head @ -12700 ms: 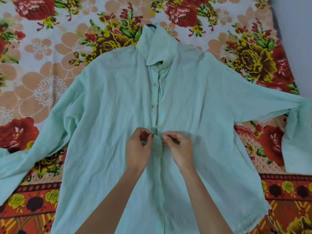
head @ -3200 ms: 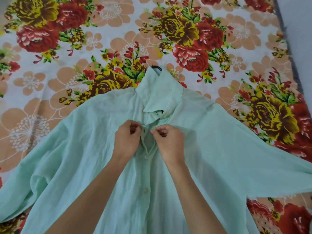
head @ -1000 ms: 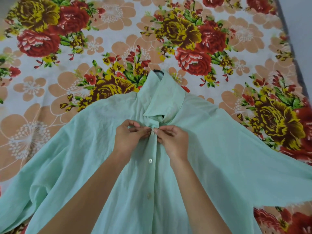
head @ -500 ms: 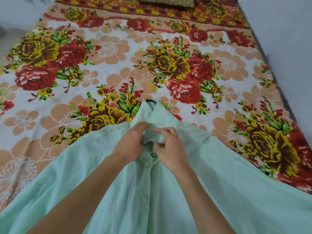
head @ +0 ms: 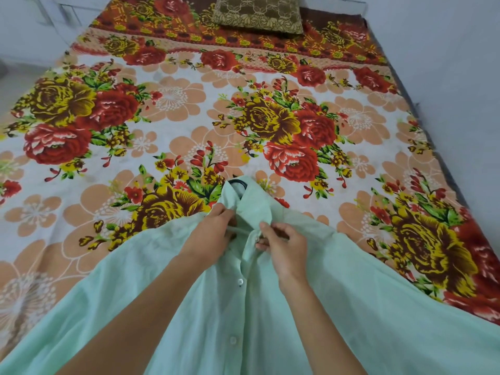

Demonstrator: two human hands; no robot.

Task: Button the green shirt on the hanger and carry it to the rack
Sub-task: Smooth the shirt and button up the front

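Note:
The pale green shirt [head: 338, 307] lies spread front-up on the bed, its front placket buttoned below my hands. A dark hanger hook [head: 238, 183] pokes out of the collar [head: 254, 204]. My left hand [head: 209, 234] pinches the left collar edge just under the fold. My right hand [head: 284, 246] pinches the right placket edge at the top button. The two hands sit close together at the neck. The rest of the hanger is hidden inside the shirt.
A floral bedsheet [head: 189, 125] in red, yellow and peach covers the bed. A brown patterned pillow [head: 257, 13] lies at the far end. Pale walls run along the right side [head: 446, 77] and far left. No rack is in view.
My hands worked up the placket from mid-chest to the neck and now hold the collar edges. The camera has tilted up, showing the far end of the bed and the pillow.

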